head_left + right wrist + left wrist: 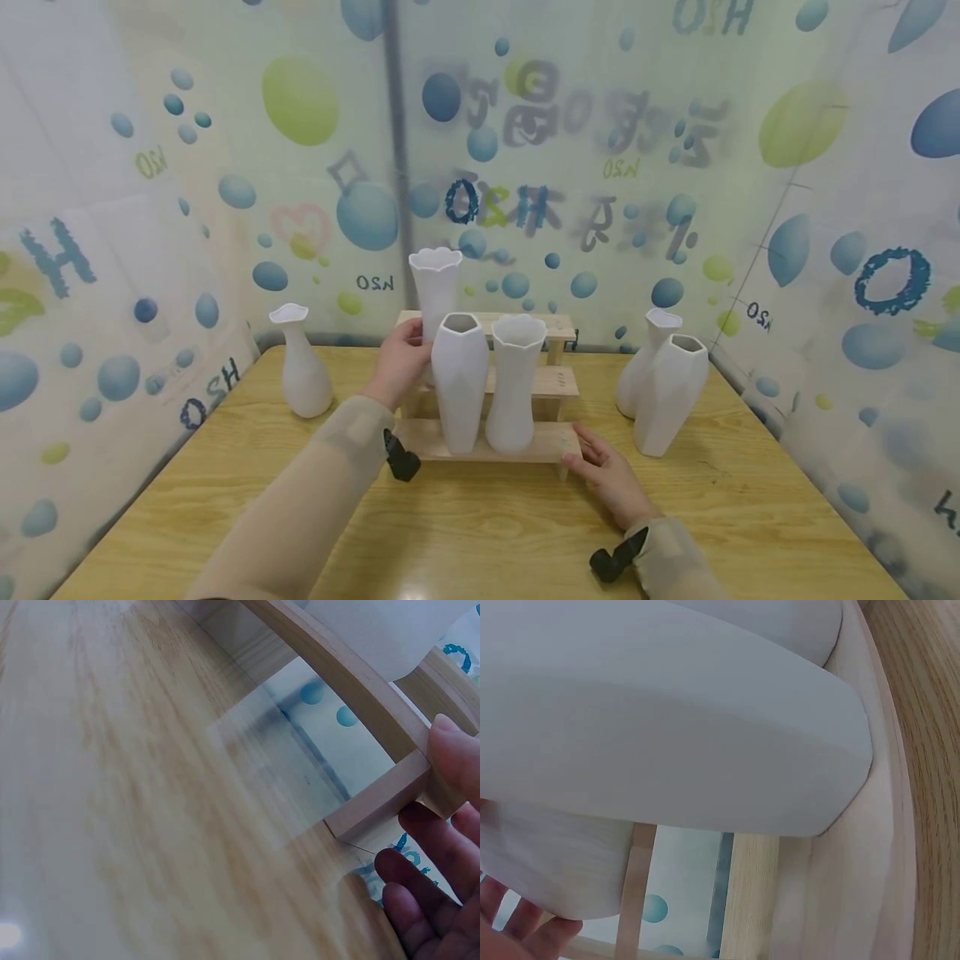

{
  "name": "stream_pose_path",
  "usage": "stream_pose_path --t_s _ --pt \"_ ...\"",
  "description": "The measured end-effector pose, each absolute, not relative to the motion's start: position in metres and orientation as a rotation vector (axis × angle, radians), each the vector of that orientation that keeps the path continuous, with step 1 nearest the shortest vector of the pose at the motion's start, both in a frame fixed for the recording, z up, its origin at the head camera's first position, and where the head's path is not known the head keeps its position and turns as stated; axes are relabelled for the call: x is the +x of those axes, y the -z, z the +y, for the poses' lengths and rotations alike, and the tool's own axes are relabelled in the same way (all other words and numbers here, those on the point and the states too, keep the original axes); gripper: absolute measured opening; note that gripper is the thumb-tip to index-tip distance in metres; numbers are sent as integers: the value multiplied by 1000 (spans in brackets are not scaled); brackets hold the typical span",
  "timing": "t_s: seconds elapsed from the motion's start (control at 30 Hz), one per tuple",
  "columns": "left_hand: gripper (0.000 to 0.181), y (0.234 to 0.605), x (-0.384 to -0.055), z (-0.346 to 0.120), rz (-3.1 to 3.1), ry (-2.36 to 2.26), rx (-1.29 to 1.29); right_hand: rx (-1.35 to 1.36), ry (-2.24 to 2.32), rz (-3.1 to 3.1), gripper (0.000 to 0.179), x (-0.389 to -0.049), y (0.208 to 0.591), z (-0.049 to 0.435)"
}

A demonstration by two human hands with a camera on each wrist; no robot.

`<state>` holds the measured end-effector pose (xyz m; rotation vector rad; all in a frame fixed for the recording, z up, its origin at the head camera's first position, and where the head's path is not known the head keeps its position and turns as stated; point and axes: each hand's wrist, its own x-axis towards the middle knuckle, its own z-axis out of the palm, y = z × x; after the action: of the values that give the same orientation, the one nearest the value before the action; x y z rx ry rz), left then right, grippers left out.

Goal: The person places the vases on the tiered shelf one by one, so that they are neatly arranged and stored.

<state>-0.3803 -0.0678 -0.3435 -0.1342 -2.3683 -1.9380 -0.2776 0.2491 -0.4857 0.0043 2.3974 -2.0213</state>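
On the near side of the table (480,525), the right hand (603,475) pinches the right end of the wooden stand's (551,437) lowest step, thumb and fingertips closed about its corner. That step bears an angular white vase (461,383) and, just right of it, a wavy-rimmed vase (513,392), both upright. Out right, a faceted vase (670,396) stands partly before a slim-necked vase (637,375); I can't tell whether they touch. A bottle-shaped vase (306,375) stands well left. Behind the angular one, the left hand (397,362) curls round the scalloped vase (438,292) from its left, long axis upright, base about level with the middle step; whether it bears weight there I can't tell. The right hand is well apart from it. Nothing pokes from any mouth. A printed curtain (300,208) hangs beyond.
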Motion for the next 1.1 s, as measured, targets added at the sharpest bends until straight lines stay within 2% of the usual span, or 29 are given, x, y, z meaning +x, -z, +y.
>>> stream_pose_path --t_s 0.33,0.53,0.93,1.1 --pt "55 343 -380 -67 -2367 1960 -127 12 2020 2403 69 -277 482 248" --pt "57 348 -379 -72 -2320 1957 -205 -1 2026 2391 69 -277 481 247" --pt "73 359 -365 -102 -2333 1944 -243 2 2030 2401 68 -277 483 248" --pt "68 368 -356 -119 -2261 1947 -234 6 2016 2410 70 -277 484 248"
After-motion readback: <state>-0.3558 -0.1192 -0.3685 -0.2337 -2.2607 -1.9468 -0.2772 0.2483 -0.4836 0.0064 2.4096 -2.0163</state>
